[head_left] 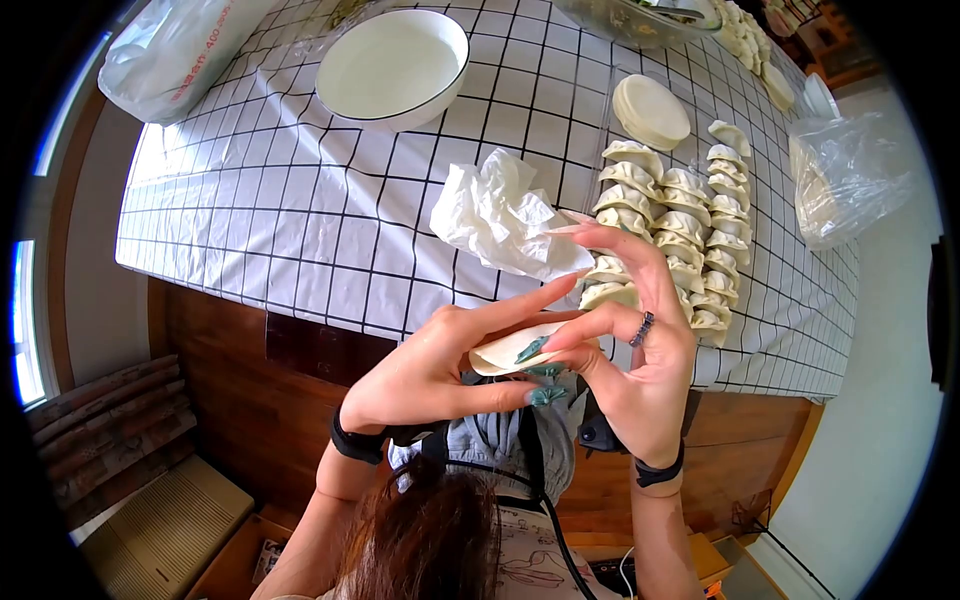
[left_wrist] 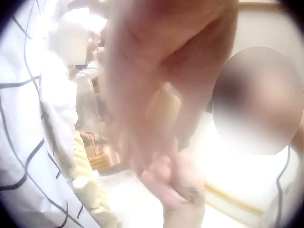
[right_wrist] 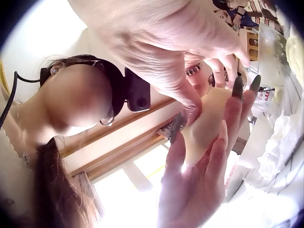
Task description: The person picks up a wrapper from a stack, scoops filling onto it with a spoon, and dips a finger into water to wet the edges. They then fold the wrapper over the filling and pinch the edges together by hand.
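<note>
A pale dough wrapper (head_left: pixel 505 352), folded over, is held between both hands just past the table's near edge. My left hand (head_left: pixel 430 365) cups it, thumb below and fingers behind. The right hand (head_left: pixel 640 370) pinches its right end with thumb and index finger; the other fingers arch above. In the right wrist view the wrapper (right_wrist: pixel 206 126) lies between the left hand's fingers (right_wrist: pixel 194 190), with the right hand (right_wrist: pixel 161 52) over it. Whether filling is inside is hidden. The left wrist view is blurred, showing a hand (left_wrist: pixel 166 71) around a pale piece.
Rows of pleated dumplings (head_left: pixel 680 230) stand on the right of the checked table (head_left: pixel 300 230), below a stack of round wrappers (head_left: pixel 651 110). Crumpled tissue (head_left: pixel 495 215) lies just beyond the hands. Farther off are a white bowl (head_left: pixel 392 70), a glass bowl (head_left: pixel 640 25) and plastic bags (head_left: pixel 180 55).
</note>
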Available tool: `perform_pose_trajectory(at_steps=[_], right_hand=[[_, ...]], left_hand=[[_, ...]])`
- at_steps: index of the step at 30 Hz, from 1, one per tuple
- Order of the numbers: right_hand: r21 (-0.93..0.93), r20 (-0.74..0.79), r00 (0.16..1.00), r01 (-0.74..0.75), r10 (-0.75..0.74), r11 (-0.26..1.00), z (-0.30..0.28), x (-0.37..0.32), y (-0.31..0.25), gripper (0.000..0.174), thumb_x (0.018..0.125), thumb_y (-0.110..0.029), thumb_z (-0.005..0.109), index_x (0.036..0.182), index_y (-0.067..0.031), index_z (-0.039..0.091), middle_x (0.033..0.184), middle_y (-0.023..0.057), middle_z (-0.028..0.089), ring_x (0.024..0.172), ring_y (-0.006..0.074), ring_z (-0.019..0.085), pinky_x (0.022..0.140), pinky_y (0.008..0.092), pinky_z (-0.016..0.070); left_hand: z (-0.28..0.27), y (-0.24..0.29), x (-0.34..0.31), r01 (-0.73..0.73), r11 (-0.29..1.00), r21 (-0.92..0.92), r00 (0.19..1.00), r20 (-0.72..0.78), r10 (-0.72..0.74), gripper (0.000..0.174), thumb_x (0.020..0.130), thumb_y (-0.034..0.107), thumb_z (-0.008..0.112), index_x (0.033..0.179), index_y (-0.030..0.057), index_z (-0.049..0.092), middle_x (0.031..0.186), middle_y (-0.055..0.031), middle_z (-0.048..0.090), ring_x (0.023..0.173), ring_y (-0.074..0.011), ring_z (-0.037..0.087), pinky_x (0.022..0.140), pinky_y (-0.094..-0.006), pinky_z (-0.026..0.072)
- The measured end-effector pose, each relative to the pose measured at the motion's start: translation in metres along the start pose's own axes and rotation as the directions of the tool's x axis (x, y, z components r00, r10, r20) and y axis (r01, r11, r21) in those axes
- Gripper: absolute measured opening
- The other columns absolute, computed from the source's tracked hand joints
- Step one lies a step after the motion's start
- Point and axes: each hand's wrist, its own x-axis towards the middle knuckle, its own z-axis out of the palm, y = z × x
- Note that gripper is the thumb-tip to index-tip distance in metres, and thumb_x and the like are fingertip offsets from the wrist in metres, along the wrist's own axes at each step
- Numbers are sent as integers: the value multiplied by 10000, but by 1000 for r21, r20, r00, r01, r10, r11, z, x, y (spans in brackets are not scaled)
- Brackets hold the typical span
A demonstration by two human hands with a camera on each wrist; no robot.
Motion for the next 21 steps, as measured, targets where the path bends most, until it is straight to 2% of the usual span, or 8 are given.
perform_pose_trajectory(at_steps=[5, 12, 14, 17, 18, 19, 20, 21], right_hand=[[-76, -83, 995, 54, -60, 996, 4, -3, 2, 112, 624, 25, 700, 679, -62, 655, 1150, 86, 498, 1128, 271, 469, 933, 376, 374], [-67, -59, 993, 101, -105, 993, 2, -6, 13, 124, 628, -57, 730, 736, -72, 671, 1165, 89, 499, 1142, 289, 459, 980, 413, 318], [-52, -35, 991, 124, -126, 991, 0, -7, 15, 161, 627, -99, 741, 778, -83, 689, 1177, 89, 495, 1146, 294, 456, 982, 415, 317], [99, -64, 992, 115, -109, 988, -2, -8, 16, 427, 599, -212, 770, 1002, -119, 666, 1207, 97, 484, 1167, 283, 433, 982, 417, 319], [95, -131, 986, 116, -103, 989, -5, -9, 17, 587, 579, -247, 780, 1117, -113, 588, 1190, 100, 500, 1110, 245, 472, 926, 388, 373], [92, -196, 976, 116, -96, 989, -9, -11, 18, 750, 559, -283, 791, 1232, -107, 509, 1174, 103, 517, 1052, 207, 511, 870, 358, 427], [91, -197, 976, 115, -95, 989, -12, -15, 21, 750, 559, -283, 791, 1232, -107, 509, 1174, 103, 517, 1052, 207, 511, 870, 358, 427], [213, -118, 993, -1, 26, 977, -15, -21, 26, 839, 552, -277, 801, 1280, -82, 433, 1133, 105, 543, 961, 166, 535, 788, 312, 454]], left_hand=[[12, 3, -6, 37, 999, 1, 982, -184, -36, 639, 700, 32, 663, 1288, 43, 413, 1101, -109, 605, 916, -143, 610, 706, -236, 494], [17, 1, -3, 29, 991, 134, 964, -267, 8, 567, 707, -21, 645, 1242, 47, 472, 1071, -94, 620, 904, -153, 622, 732, -255, 501], [17, 9, -1, 38, 996, 83, 959, -283, -13, 502, 682, 51, 652, 1152, -65, 519, 1035, -198, 610, 952, -229, 609, 849, -312, 465], [15, 16, -1, 83, 995, 46, 967, -246, -70, 492, 686, 119, 650, 1128, -65, 539, 1024, -201, 613, 946, -246, 613, 844, -326, 473], [15, 13, -1, 84, 995, 46, 967, -244, -71, 492, 686, 119, 650, 1128, -65, 539, 1024, -201, 613, 946, -246, 613, 844, -326, 473], [15, 9, -2, 3, 999, 36, 972, -237, 6, 474, 686, 30, 629, 1148, -23, 537, 1038, -160, 617, 954, -221, 611, 840, -311, 476], [16, 6, -2, -79, 997, 26, 970, -230, 83, 494, 687, -59, 609, 1169, 19, 536, 1052, -118, 622, 962, -196, 609, 835, -295, 479], [17, 6, -1, -115, 993, -17, 963, -246, 107, 507, 666, -79, 592, 1162, 10, 539, 1049, -135, 620, 968, -220, 608, 846, -298, 474]])
